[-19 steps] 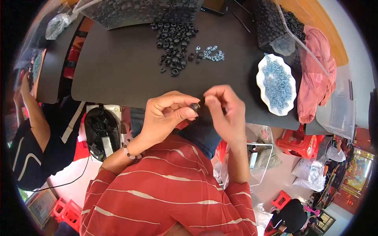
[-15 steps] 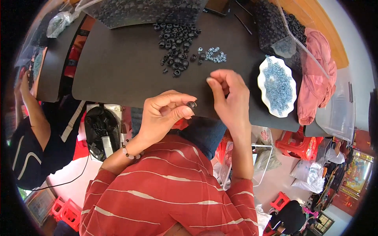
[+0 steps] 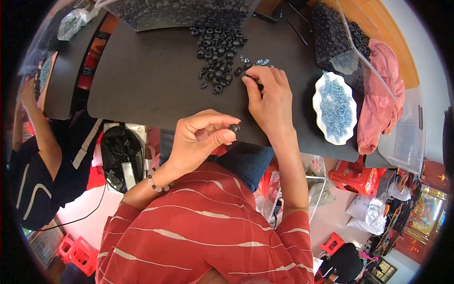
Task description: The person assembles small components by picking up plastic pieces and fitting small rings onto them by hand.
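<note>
Above the table's near edge, my left hand [image 3: 201, 137] pinches a small round black plastic piece [image 3: 234, 128] with a hole between thumb and forefinger. My right hand [image 3: 272, 97] is over the table, its bent thumb and forefinger slightly apart. Their tips are beside a loose black piece [image 3: 248, 66]. To its left lies a pile of similar hollow black pieces [image 3: 218, 57]. A few small shiny coil springs [image 3: 263, 62] show just past my right knuckles, partly hidden by the hand. Many more bluish springs [image 3: 336, 109] fill a white scalloped dish [image 3: 318, 124] on the right.
A clear bin [image 3: 179, 19] of black pieces stands at the far edge, another bin [image 3: 336, 42] at the far right. A pink cloth [image 3: 378, 102] lies beside the dish. Thin dark rods [image 3: 298, 32] lie behind. At left is another person's arm [image 3: 45, 135].
My right hand has moved forward and left to the loose black piece, now covering part of the springs. My left hand keeps its black piece in nearly the same place.
</note>
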`<state>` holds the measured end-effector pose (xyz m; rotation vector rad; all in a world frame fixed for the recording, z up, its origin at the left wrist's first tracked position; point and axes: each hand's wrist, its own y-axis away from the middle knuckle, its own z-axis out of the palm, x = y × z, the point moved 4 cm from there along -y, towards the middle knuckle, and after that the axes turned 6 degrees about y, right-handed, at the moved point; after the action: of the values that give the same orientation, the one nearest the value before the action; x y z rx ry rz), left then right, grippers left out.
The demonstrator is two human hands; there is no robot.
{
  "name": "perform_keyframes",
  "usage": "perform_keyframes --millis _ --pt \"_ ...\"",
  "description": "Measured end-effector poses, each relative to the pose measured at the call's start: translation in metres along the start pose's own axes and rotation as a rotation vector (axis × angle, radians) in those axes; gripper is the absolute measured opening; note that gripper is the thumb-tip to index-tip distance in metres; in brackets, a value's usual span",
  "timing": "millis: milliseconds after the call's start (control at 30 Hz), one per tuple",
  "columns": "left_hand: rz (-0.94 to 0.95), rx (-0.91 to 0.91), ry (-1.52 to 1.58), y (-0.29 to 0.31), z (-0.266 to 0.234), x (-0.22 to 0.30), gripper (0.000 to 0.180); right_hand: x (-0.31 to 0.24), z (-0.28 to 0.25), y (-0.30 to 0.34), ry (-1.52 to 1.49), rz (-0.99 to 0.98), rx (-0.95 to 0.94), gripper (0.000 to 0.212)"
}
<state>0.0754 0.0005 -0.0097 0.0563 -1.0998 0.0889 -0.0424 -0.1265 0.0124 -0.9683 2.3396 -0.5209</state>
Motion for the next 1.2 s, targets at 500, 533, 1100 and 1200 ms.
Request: perform_keyframes --millis 500,533,1100,1200 --pt "0.033 -0.083 -0.055 -0.008 0.013 -0.004 0.023 -0.015 -0.034 0.073 -1.226 0.623 -0.034 0.018" --pt "0.074 -0.113 -0.088 -0.009 0.016 -0.004 0.023 -0.015 -0.036 0.078 -1.242 0.658 -0.031 0.018" --pt "0.231 -0.295 -0.353 -0.011 0.049 -0.001 0.024 -0.011 -0.047 0.116 -1.493 0.819 0.005 0.017" --pt "0.240 -0.278 -0.371 -0.011 0.050 -0.001 0.024 -0.011 -0.048 0.117 -1.487 0.815 0.006 0.018"
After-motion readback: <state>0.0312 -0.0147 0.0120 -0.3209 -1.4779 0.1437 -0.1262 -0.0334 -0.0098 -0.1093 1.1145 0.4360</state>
